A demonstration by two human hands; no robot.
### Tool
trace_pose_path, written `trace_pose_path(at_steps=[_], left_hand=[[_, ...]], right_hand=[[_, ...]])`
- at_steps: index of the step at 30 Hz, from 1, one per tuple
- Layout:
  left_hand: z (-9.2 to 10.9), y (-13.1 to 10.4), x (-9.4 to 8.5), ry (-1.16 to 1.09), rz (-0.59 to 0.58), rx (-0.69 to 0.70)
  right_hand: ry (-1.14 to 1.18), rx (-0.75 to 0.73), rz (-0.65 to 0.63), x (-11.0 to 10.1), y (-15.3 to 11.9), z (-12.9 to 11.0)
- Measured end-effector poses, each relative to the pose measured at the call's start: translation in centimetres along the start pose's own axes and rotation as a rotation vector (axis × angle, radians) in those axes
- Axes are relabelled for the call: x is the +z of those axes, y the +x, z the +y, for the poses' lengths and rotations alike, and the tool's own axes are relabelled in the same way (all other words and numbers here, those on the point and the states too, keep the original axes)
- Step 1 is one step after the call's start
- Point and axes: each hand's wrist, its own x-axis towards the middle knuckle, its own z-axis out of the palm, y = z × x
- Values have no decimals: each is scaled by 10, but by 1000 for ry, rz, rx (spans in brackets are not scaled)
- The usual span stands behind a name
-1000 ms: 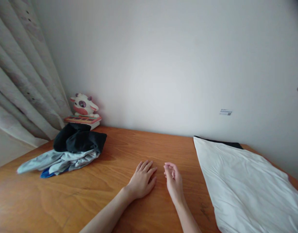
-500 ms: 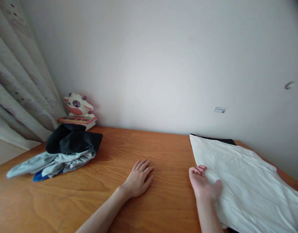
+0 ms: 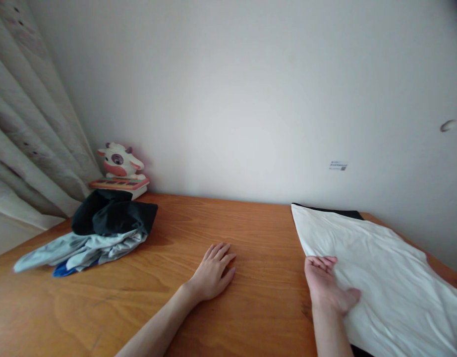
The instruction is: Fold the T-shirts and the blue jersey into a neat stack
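My left hand [image 3: 212, 271] lies palm down on the wooden table [image 3: 228, 218], its fingers stretched out and holding nothing. At the right, my right hand [image 3: 328, 285] is turned palm up over the left edge of a white garment [image 3: 388, 272], with its fingers slightly curled, its thumb apart and nothing in the palm. The white garment is spread flat, and black cloth [image 3: 347, 213] shows along its far edge. Whether the back of my right hand touches the garment I cannot tell.
At the left lies a crumpled heap of clothes: black cloth [image 3: 124, 215] over pale grey cloth [image 3: 102, 248], with some blue cloth [image 3: 65, 268] below. Behind it stands a cow-shaped toy keyboard [image 3: 120, 171]. A curtain [image 3: 35, 124] hangs at the left, and a white wall [image 3: 228, 99] rises behind the table.
My right hand has moved to the right, from beside the white garment's left edge to over it. My left hand has stayed in place.
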Motion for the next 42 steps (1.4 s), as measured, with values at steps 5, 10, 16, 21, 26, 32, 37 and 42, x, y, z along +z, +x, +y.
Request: trace_pose_path(at_steps=[5, 10, 16, 21, 26, 32, 37, 42], left_hand=[[3, 1, -3, 12, -13, -9], [4, 1, -4, 11, -42, -20], [3, 1, -3, -3, -9, -10], [3, 1, -2, -3, -6, -4], [1, 1, -1, 20, -3, 2], [-1, 1, 1, 16, 5, 12], [-3, 0, 5, -5, 27, 25], [-3, 0, 4, -4, 13, 18]], right_hand=[[267, 26, 118, 0, 3, -7], [92, -53, 68, -6, 13, -16], [125, -113, 105, -16, 23, -19], [4, -130, 70, -16, 22, -13], [-42, -98, 112, -12, 14, -8], [-522, -130, 114, -9, 7, 16], [-854, -181, 62, -6, 0, 48], [-1073, -164, -186, 0, -28, 80]])
